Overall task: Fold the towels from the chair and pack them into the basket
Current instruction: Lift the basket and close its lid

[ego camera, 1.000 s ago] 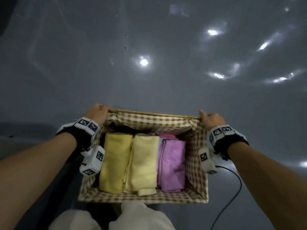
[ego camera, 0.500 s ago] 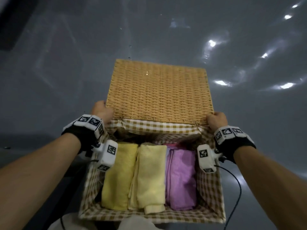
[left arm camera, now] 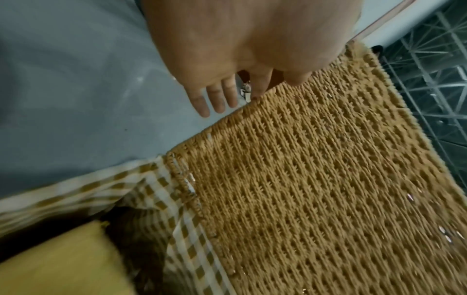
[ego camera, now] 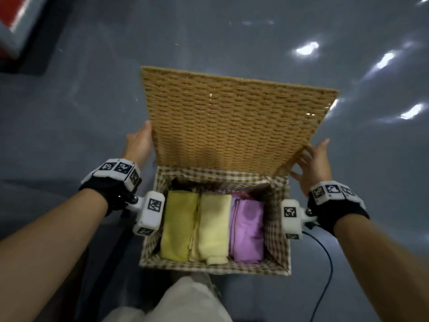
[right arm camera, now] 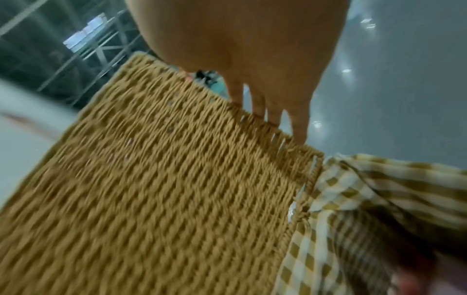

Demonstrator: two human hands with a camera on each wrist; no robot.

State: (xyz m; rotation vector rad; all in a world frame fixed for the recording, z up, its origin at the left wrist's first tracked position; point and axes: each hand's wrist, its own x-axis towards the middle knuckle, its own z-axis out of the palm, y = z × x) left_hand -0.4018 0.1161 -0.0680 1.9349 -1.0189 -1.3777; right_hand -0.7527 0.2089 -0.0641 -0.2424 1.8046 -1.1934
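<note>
A wicker basket (ego camera: 216,267) with brown-checked lining (left arm camera: 151,191) stands on the floor in front of my knees. Inside lie three folded towels side by side: a dark yellow towel (ego camera: 178,226), a pale yellow towel (ego camera: 214,226) and a purple towel (ego camera: 247,228), with a pink edge behind the purple one. The woven lid (ego camera: 232,122) stands raised, hinged at the far rim. My left hand (ego camera: 139,145) touches the lid's left edge with straight fingers (left arm camera: 220,99). At the lid's right edge my right hand (ego camera: 313,163) has its fingers (right arm camera: 298,123) straight behind the weave.
Glossy grey floor lies all around. A black cable (ego camera: 325,263) runs down the basket's right side. My knees in pale trousers (ego camera: 185,303) are just below the basket. A red and white object (ego camera: 14,22) sits at the far top left.
The lid has swung up from behind the basket and now stands tall. Both hands left the rim's far corners and moved up onto the lid's side edges.
</note>
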